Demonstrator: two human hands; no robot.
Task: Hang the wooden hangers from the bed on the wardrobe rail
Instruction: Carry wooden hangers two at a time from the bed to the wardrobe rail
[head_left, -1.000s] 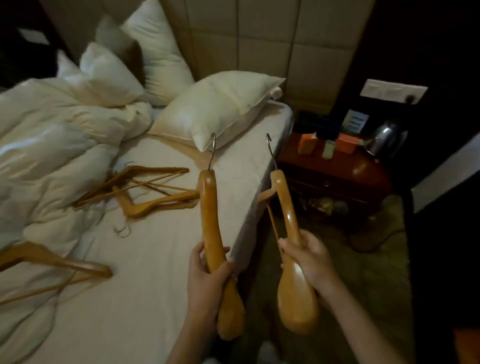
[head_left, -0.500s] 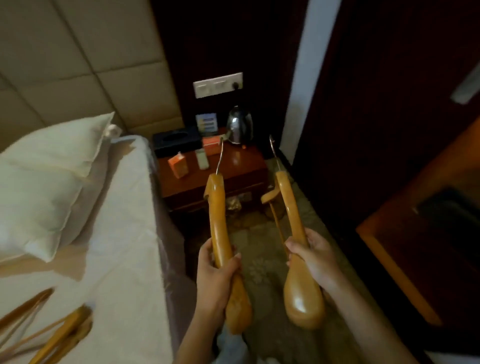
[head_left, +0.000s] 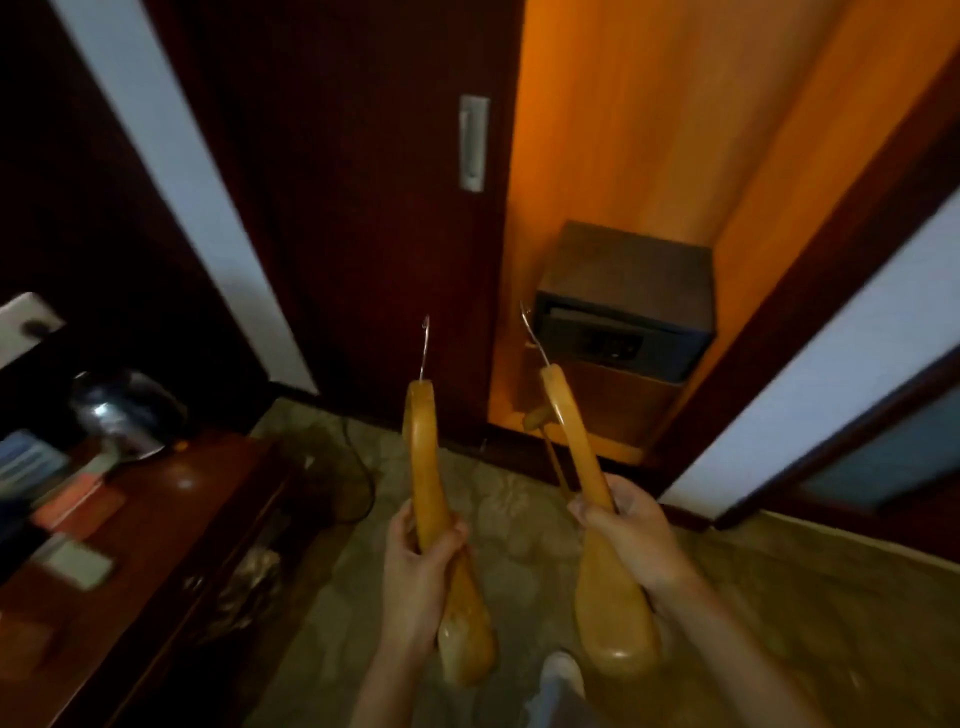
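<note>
My left hand (head_left: 418, 577) grips one hanger (head_left: 431, 499), my right hand (head_left: 631, 545) another hanger (head_left: 582, 457); wardrobe (head_left: 623, 156) ahead, its rail seemingly out of view, neither hung yet.

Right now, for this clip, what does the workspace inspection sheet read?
Surface: patterned carpet underfoot.
Job's things: left hanger and right hanger, both wooden, hooks pointing away toward the wardrobe; rail not seen.
Clutter: kettle and small items on side table.
Hands: left hand grips left hanger; right hand grips right hanger.
Cables: dark cable on carpet beside side table.
Surroundings: wardrobe open, safe inside; dark sliding door at its left.
</note>
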